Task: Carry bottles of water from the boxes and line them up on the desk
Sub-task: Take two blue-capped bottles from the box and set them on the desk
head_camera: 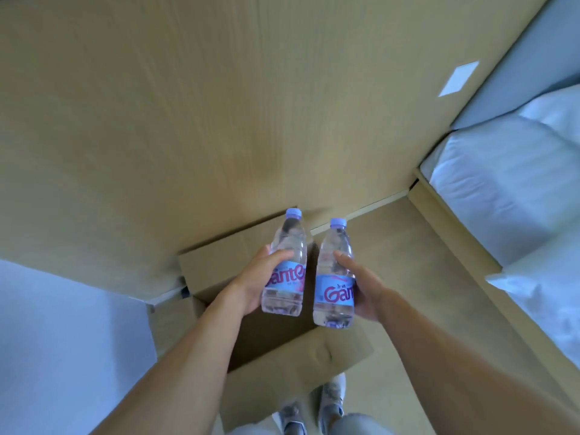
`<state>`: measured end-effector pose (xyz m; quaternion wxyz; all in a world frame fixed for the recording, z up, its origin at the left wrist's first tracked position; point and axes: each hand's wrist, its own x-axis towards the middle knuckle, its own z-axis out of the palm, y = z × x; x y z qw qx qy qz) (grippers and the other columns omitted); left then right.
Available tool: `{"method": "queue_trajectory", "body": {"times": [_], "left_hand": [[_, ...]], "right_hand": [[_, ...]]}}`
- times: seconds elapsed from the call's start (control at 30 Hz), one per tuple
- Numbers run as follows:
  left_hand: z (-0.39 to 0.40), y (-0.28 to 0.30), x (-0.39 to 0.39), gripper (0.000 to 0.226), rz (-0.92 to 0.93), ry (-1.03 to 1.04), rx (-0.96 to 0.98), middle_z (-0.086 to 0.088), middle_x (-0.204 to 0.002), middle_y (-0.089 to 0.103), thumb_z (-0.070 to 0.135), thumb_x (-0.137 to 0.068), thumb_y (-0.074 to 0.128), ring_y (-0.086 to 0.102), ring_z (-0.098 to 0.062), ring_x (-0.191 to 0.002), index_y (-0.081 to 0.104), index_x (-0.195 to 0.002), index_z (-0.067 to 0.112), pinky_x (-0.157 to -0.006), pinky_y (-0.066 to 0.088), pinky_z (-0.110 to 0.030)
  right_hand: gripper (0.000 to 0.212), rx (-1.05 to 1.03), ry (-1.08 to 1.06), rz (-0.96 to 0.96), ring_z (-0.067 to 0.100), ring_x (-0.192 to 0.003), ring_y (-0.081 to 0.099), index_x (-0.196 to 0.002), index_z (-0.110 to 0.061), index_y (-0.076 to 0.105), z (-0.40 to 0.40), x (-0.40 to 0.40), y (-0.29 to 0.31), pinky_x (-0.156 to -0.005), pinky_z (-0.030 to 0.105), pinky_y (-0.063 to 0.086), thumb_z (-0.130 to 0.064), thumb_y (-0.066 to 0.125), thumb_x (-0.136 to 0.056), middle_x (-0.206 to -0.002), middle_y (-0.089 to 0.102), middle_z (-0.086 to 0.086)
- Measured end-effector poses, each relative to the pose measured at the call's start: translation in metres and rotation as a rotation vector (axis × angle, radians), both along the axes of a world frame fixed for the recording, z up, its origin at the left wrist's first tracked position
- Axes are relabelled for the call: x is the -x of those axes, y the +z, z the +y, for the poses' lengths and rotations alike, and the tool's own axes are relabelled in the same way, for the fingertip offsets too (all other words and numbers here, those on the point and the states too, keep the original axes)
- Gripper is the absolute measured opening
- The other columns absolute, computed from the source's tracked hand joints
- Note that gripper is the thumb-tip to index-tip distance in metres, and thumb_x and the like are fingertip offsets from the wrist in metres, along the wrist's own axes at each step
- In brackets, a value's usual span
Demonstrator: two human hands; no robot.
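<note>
I hold two clear water bottles with light blue caps and blue labels with red lettering. My left hand (255, 277) grips the left bottle (287, 265) around its middle. The right bottle (335, 274) is held the same way by my right hand (364, 287). Both bottles hang upright, side by side and slightly apart, above an open cardboard box (282, 356) on the floor. The box's inside is dark and mostly hidden by my arms; I cannot tell what is in it.
A wide wood-grain wall panel (219, 105) fills the view ahead, with the box against its foot. A bed with white bedding (508, 189) and a wooden frame stands at the right. A pale wall (62, 340) is at the left. My shoes (329, 400) are just behind the box.
</note>
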<state>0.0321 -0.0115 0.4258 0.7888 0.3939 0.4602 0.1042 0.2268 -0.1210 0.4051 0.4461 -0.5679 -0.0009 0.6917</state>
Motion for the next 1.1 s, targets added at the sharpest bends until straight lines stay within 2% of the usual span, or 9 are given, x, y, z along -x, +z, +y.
{"method": "queue_trajectory", "body": {"times": [0.07,0.17,0.37,0.47,0.57,0.7,0.87,1.0,1.1], "left_hand": [[-0.005,0.016,-0.014,0.028,-0.009,-0.044,-0.005,-0.01,-0.086,0.07,0.022,-0.096,0.063,0.069,-0.024,-0.077,0.047,-0.116,0.013,-0.073,0.059,-0.038],[-0.018,0.037,-0.041,0.032,-0.024,-0.123,-0.013,-0.018,-0.097,0.064,0.011,-0.095,0.059,0.065,-0.029,-0.083,0.042,-0.123,0.009,-0.081,0.055,-0.043],[-0.072,0.069,-0.112,0.044,-0.049,-0.335,-0.035,-0.023,-0.111,0.062,0.003,-0.093,0.059,0.064,-0.035,-0.095,0.041,-0.134,0.007,-0.096,0.052,-0.054],[-0.117,0.081,-0.153,0.034,-0.079,-0.428,-0.036,-0.017,-0.095,0.067,0.002,-0.093,0.059,0.068,-0.029,-0.081,0.046,-0.124,0.009,-0.08,0.057,-0.045],[-0.176,0.094,-0.193,0.039,-0.11,-0.546,-0.035,-0.018,-0.095,0.066,0.003,-0.093,0.058,0.068,-0.029,-0.079,0.048,-0.131,0.005,-0.073,0.058,-0.041],[-0.263,0.108,-0.243,0.041,-0.137,-0.685,-0.045,-0.024,-0.105,0.062,0.008,-0.094,0.057,0.065,-0.037,-0.091,0.048,-0.134,0.005,-0.087,0.055,-0.051],[-0.382,0.115,-0.298,0.007,-0.208,-0.903,-0.035,-0.017,-0.084,0.068,0.015,-0.099,0.057,0.07,-0.03,-0.07,0.061,-0.098,0.01,-0.064,0.061,-0.038],[-0.483,0.119,-0.333,0.008,-0.198,-1.064,-0.046,-0.019,-0.085,0.069,0.014,-0.098,0.06,0.07,-0.031,-0.068,0.062,-0.1,0.008,-0.062,0.061,-0.039],[-0.564,0.124,-0.352,0.012,-0.216,-1.217,-0.057,-0.02,-0.087,0.069,0.012,-0.096,0.062,0.07,-0.03,-0.07,0.06,-0.104,0.004,-0.064,0.061,-0.039]], "right_hand": [[0.056,0.008,-0.052,0.032,0.03,-0.079,0.072,-0.112,-0.004,0.064,-0.018,-0.015,0.016,-0.077,0.044,0.06,-0.036,0.078,-0.068,-0.093,0.072,0.018],[0.055,-0.011,-0.118,0.042,0.032,-0.082,0.072,-0.115,0.001,0.06,-0.05,-0.038,0.04,-0.074,0.042,0.058,-0.023,0.072,-0.067,-0.095,0.071,0.021],[0.068,-0.173,-0.299,-0.109,0.038,-0.102,0.06,-0.143,-0.006,0.043,-0.14,-0.082,0.076,-0.101,0.054,0.046,-0.011,0.068,-0.08,-0.118,0.059,0.023],[0.066,-0.189,-0.395,-0.168,0.037,-0.105,0.061,-0.142,-0.001,0.045,-0.203,-0.106,0.088,-0.103,0.052,0.045,-0.019,0.066,-0.081,-0.12,0.059,0.022],[0.069,-0.168,-0.505,-0.226,0.043,-0.125,0.054,-0.14,-0.003,0.049,-0.275,-0.126,0.099,-0.112,0.059,0.036,-0.025,0.071,-0.078,-0.134,0.056,0.027],[0.064,-0.147,-0.653,-0.265,0.044,-0.129,0.052,-0.138,-0.005,0.052,-0.374,-0.144,0.111,-0.108,0.062,0.039,-0.026,0.073,-0.081,-0.139,0.053,0.028],[0.071,-0.071,-0.83,-0.329,0.039,-0.119,0.061,-0.131,-0.006,0.059,-0.503,-0.146,0.126,-0.09,0.051,0.054,-0.035,0.081,-0.071,-0.129,0.063,0.024],[0.067,-0.006,-0.993,-0.359,0.028,-0.095,0.073,-0.112,-0.013,0.069,-0.607,-0.133,0.137,-0.074,0.043,0.059,-0.041,0.089,-0.054,-0.104,0.073,0.015],[0.071,0.058,-1.132,-0.386,0.029,-0.099,0.07,-0.117,-0.012,0.067,-0.681,-0.113,0.145,-0.081,0.046,0.059,-0.041,0.088,-0.056,-0.106,0.072,0.014]]}}
